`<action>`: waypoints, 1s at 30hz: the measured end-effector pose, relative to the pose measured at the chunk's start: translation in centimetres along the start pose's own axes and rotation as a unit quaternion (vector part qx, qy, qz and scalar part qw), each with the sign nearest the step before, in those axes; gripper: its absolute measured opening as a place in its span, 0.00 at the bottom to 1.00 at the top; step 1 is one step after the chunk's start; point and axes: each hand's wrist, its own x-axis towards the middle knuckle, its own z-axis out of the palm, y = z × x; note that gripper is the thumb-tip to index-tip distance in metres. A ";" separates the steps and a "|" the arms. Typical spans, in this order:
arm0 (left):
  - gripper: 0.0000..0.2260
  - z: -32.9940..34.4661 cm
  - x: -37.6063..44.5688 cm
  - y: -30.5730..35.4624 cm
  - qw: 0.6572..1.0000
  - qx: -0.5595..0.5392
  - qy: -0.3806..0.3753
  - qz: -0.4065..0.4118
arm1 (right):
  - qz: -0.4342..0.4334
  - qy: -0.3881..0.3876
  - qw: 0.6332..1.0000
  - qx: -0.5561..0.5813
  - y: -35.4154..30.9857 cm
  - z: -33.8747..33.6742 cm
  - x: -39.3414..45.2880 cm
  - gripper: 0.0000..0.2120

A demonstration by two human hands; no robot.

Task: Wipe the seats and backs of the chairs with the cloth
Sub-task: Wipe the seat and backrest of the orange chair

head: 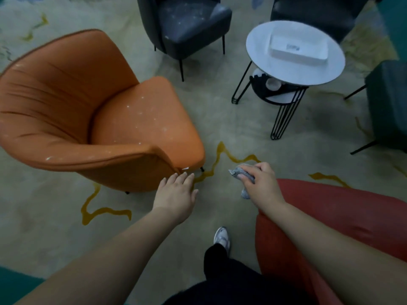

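Right hand [262,183] is gripping a crumpled grey cloth [242,175], fingers curled round it, and it is hovering over the carpet [231,119] just to the right of the orange chair [88,111], not touching the chair. Left hand [176,194] is reaching with straight, relaxed fingers and holding nothing; its fingertips [184,174] are lying at the lower front corner of the orange chair, and I cannot tell if they are really touching it. Below both hands, a white shoe [222,237] and a black trouser leg are standing on the carpet, and a red rounded seat [343,216] is lying under the right forearm. White specks are showing on the seat of the orange chair. Behind the orange chair a dark grey chair [189,25] is standing, also with pale specks on its seat. To the right of the orange chair, well apart, a round white table [262,47] is carrying a white box [299,48], and two more dark chairs are standing beside this table.
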 end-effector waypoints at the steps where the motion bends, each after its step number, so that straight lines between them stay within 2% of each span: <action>1: 0.25 -0.7 1.5 0.2 1.000 -0.003 -0.002 -0.005 | -0.004 -0.006 1.000 -0.001 0.0 -0.4 1.8 0.15; 9: 0.25 -5.6 12.2 1.7 1.000 -0.005 -0.003 -0.013 | -0.023 0.005 1.000 0.020 -1.0 -2.7 15.0 0.13; 20: 0.25 -10.8 28.1 -0.6 1.000 0.018 -0.008 0.003 | -0.035 0.011 0.999 -0.011 -2.9 -4.2 31.1 0.13; 25: 0.25 -12.4 33.3 -1.3 0.999 0.002 -0.021 -0.033 | -0.041 -0.019 0.999 -0.001 -3.1 -4.2 37.4 0.13; 30: 0.25 -14.0 39.3 -1.4 0.995 -0.005 -0.017 -0.097 | -0.107 -0.073 0.991 -0.011 -3.2 -4.4 46.6 0.14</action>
